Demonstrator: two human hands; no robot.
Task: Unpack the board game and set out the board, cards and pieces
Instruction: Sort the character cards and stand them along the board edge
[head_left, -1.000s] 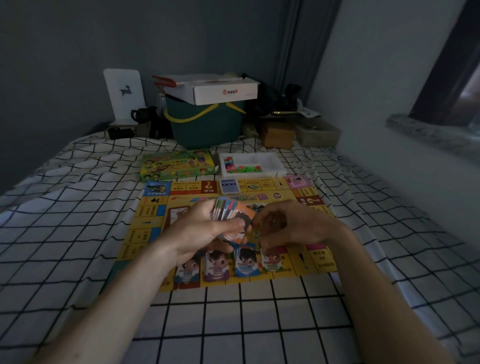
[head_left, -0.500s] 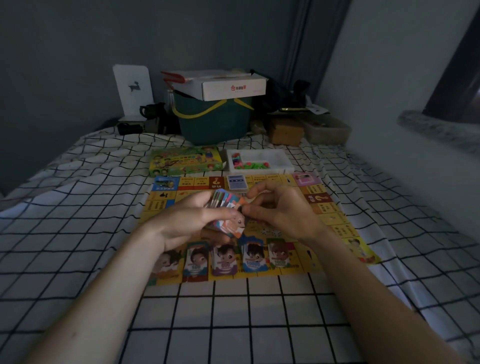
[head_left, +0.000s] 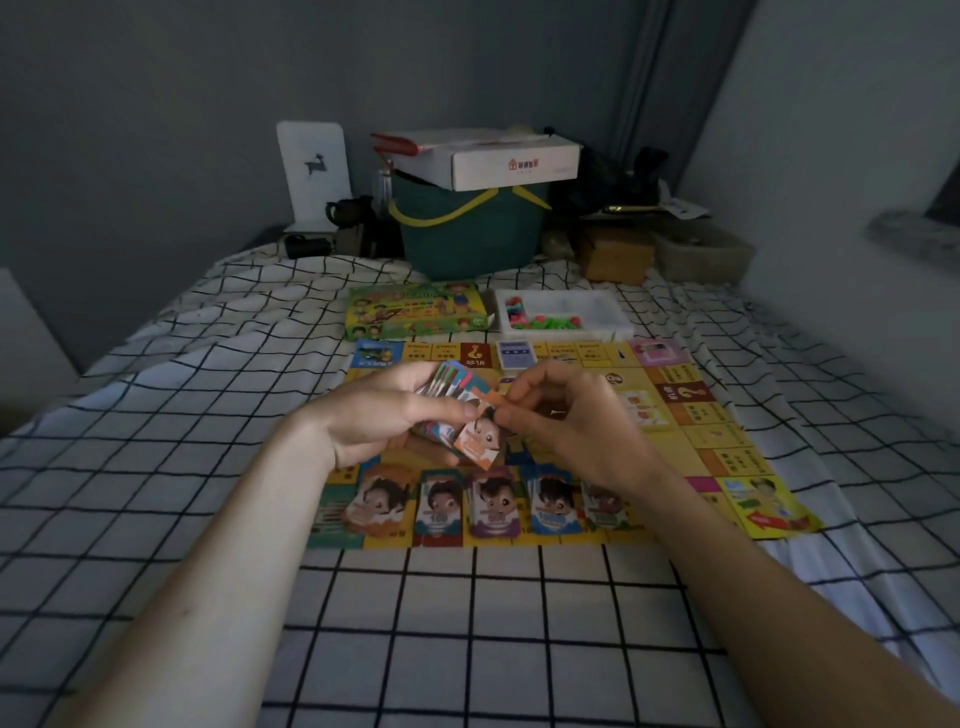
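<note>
At frame centre, the left hand (head_left: 382, 413) grips a fanned stack of colourful paper cards (head_left: 451, 387). The right hand (head_left: 576, 415) pinches the orange front card (head_left: 480, 441) above the yellow game board (head_left: 727, 441).

— What do we have lying on the bed (head_left: 467, 613)?
— On our checked sheet we see the board (head_left: 727, 441) spread flat, the game box (head_left: 415, 312) and white tray (head_left: 563, 312) beyond it, then a green bucket (head_left: 467, 234).
</note>
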